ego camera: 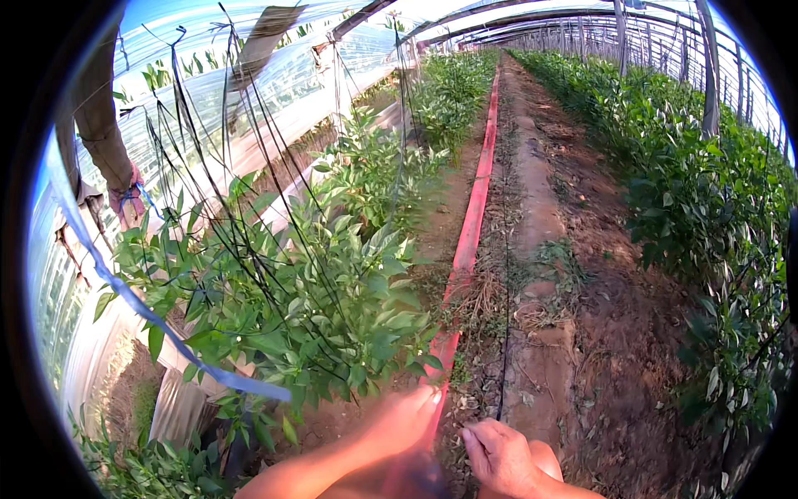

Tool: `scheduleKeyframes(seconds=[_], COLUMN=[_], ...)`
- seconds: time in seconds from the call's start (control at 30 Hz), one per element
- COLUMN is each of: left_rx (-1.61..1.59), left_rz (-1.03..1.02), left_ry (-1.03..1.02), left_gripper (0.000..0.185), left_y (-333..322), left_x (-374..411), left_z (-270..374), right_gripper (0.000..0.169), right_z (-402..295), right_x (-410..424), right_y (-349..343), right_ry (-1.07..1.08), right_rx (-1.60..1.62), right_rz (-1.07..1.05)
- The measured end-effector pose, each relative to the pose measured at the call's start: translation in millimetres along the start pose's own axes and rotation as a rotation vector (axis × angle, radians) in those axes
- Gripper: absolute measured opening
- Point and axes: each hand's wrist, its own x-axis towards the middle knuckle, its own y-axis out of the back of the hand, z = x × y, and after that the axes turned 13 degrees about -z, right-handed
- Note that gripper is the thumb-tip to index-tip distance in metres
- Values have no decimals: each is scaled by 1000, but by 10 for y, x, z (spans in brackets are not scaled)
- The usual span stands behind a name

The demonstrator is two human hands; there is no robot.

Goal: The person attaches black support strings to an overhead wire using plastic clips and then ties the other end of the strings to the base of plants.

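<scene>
My left hand [414,415] reaches over the flat red hose [471,234], its fingers bright and blurred; whether it holds anything I cannot tell. To its right, my right hand [502,455] is curled over the soil path, thumb against the fingers. A thin black line [506,312] runs along the ground and meets my right hand in the picture; I cannot tell whether the hand grips it. Left of my hands stand bushy green plants [349,299] with small white flowers. Several black strings [240,218] slant up from them. A blue strap [168,327] crosses the near left.
A wooden post [103,140] with pink wrapping and blue twine [134,198] stands at left, before clear plastic sheeting [199,112]. Another plant row [692,181] lines the right, with upright posts [707,75]. The soil path [617,299] carries dry plant litter [486,293].
</scene>
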Motion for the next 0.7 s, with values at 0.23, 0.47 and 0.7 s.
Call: scheduleKeyframes(seconds=[0.23,0.47,0.7], left_rx=[-466,-1417,-1296], left_rz=[98,29,-80], left_ry=[-4,554,763], left_gripper=[27,28,43], left_y=[-176,-103,329], left_x=[935,1243,812], left_z=[-590,-271,617], right_gripper=[21,18,13], right_z=[279,234,-395], right_x=[498,1202,2135], right_y=[-155,297,2462], right_ry=[-128,-400,-532], right_rx=[138,134,-170], right_rz=[41,-66,221])
